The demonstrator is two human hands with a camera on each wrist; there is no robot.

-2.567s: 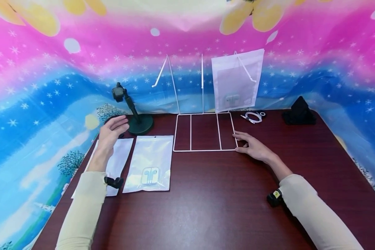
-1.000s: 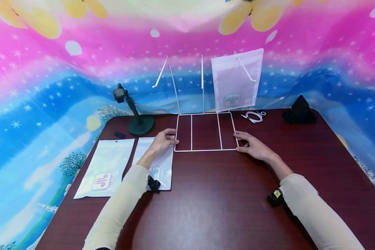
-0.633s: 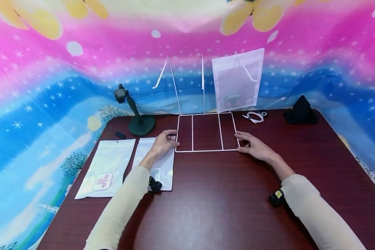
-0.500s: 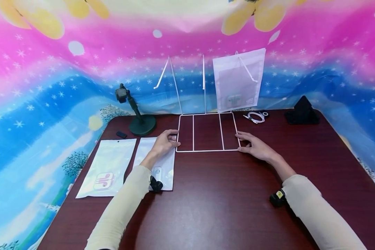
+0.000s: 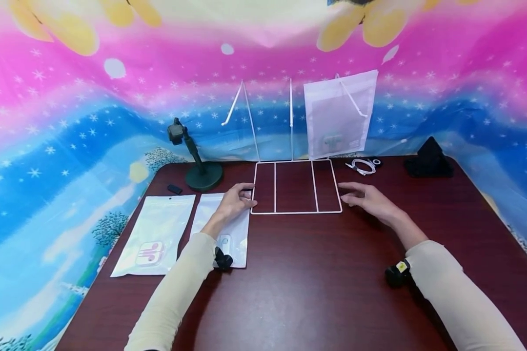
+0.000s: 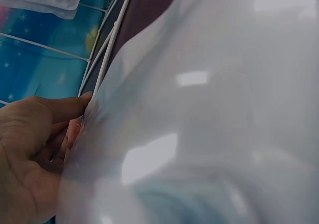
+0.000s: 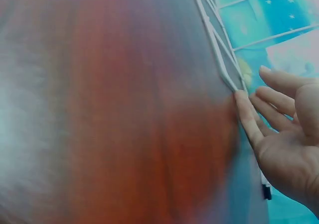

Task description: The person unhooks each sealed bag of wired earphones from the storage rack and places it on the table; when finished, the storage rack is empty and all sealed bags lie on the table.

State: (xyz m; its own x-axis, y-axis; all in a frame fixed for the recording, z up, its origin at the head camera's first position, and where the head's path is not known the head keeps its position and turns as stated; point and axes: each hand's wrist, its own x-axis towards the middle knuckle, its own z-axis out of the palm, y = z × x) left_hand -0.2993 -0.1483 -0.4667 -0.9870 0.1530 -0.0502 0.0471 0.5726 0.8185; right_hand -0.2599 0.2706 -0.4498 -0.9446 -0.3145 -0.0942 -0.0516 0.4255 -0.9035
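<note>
A white wire display rack (image 5: 296, 213) stands at the back of the table, with prongs rising behind its flat base. At the base's left side, my left hand (image 5: 233, 202) holds the wire with thumb and fingers. In the left wrist view, fingertips (image 6: 85, 97) meet that wire. My right hand (image 5: 371, 200) is just off the right side of the base, fingers loosely extended. One white pouch (image 5: 340, 109) with an earphone picture hangs from the right prong. Two similar pouches lie at left: one pouch (image 5: 158, 224) in full view, another pouch (image 5: 239, 243) partly under my left arm.
A dark green stand (image 5: 204, 175) and a small black item (image 5: 174, 188) are at the back left. Behind the right hand lie a coiled white cable (image 5: 363, 166) and a black holder (image 5: 429, 161). A printed cloth (image 5: 263, 29) closes off the back.
My left hand has come from above the left pouches to the rack's left side. My right hand has let go of the right side and drawn slightly away.
</note>
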